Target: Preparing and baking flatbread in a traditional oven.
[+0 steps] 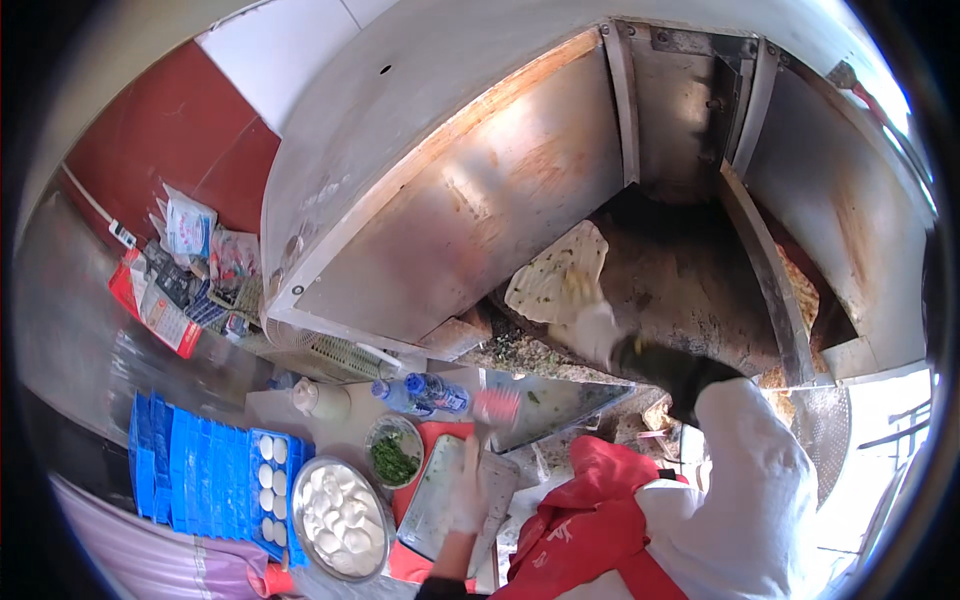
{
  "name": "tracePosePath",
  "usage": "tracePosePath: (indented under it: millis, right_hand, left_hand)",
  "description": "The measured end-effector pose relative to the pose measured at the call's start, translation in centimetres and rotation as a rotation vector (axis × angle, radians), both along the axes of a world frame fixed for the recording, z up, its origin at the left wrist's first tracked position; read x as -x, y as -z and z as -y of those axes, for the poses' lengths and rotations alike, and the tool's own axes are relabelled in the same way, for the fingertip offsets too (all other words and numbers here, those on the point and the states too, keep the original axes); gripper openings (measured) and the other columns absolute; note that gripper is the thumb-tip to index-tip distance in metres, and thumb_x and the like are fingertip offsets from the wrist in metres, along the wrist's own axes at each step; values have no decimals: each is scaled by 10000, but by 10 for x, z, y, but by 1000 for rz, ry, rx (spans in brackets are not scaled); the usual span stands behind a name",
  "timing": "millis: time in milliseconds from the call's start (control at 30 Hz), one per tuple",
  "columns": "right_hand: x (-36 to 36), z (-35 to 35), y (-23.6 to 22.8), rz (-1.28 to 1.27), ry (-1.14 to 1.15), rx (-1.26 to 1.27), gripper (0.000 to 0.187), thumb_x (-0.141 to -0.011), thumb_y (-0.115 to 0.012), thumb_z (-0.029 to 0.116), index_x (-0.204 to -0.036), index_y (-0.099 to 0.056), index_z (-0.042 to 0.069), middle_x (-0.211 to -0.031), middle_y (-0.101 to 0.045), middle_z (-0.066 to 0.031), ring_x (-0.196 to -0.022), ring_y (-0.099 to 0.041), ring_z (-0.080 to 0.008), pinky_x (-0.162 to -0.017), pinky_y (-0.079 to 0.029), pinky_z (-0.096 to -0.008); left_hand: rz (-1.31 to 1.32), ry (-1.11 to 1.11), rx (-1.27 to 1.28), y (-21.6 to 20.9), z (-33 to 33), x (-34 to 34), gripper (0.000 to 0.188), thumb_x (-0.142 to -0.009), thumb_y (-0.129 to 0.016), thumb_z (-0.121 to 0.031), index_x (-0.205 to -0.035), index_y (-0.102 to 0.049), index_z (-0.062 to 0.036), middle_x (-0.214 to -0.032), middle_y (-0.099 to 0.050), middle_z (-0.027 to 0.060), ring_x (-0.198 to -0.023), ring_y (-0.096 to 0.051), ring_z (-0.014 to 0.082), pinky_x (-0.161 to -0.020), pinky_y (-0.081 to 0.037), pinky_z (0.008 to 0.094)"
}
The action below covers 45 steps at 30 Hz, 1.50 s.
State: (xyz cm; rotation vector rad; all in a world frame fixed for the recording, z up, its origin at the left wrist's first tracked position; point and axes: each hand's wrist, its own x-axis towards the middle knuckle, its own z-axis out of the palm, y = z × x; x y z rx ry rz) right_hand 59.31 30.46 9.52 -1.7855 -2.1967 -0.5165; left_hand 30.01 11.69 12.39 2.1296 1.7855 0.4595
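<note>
r hand (597,335), gloved prob. vs heat, is at near edge of flatbread (545,280) inside metal-walled oven (450,230); blur, can't tell if grip's clamped. l hand (468,505) over metal tray (428,500), grip also unclear. greens (393,461) & dough balls (345,515) nearby, prob. for easy reach.

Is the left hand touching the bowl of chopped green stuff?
Apart. The head view shows it: part of the metal tray lies plainly between the left hand and the bowl of greens.
</note>
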Motion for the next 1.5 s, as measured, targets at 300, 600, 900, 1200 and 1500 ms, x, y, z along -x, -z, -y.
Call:
tracePosePath:
  millis: [300, 600, 900, 1200, 1500]
  right_hand:
    - [-53, 7, -9, -419, -160, -161, 549, -854, -512, 274, -1302, -390, -18, -1329, -396, -224, -1187, -411, -370, -1005, -322, -437]
    - [-33, -11, -28, 120, -340, -244, 680, -822, -474, 520, -1320, -411, 61, -1253, -493, -184, -1094, -513, -339, -888, -427, -425]
    - [-87, -142, 98, 549, -334, 379, 285, -829, -489, 218, -1066, -592, 99, -962, -615, -99, -878, -591, -286, -724, -450, -445]
    - [5, -85, 15, 181, -110, -116, 383, -873, -469, 250, -1222, -481, 94, -1178, -507, -132, -1071, -486, -314, -859, -394, -456]
    - [110, 80, 19, 230, -61, 131, 551, -925, -428, 330, -1406, -274, 110, -1446, -252, -156, -1322, -248, -328, -1044, -254, -452]
  left_hand:
    - [-18, 177, -82, -43, -180, -150, 658, -818, -376, 6, -1417, -143, -132, -1102, -451, 292, -899, -548, 436, -772, -455, 467]
    - [-50, 210, -52, 27, -91, -65, 693, -826, -461, -35, -1424, -156, -206, -979, -514, 229, -752, -588, 407, -640, -485, 460]
    - [-145, -142, 44, 70, 92, 97, 756, -791, -486, -72, -1442, -132, -222, -1044, -503, 206, -828, -583, 365, -695, -496, 433]
    - [232, -684, 122, 72, 180, 188, 538, -808, -486, -97, -1332, -364, -67, -1168, -483, 191, -982, -525, 361, -821, -445, 408]
    - [-98, -585, -156, 93, 76, 315, 719, -760, -538, -92, -1383, -201, 26, -1362, -293, 294, -1273, -324, 370, -1022, -326, 393]
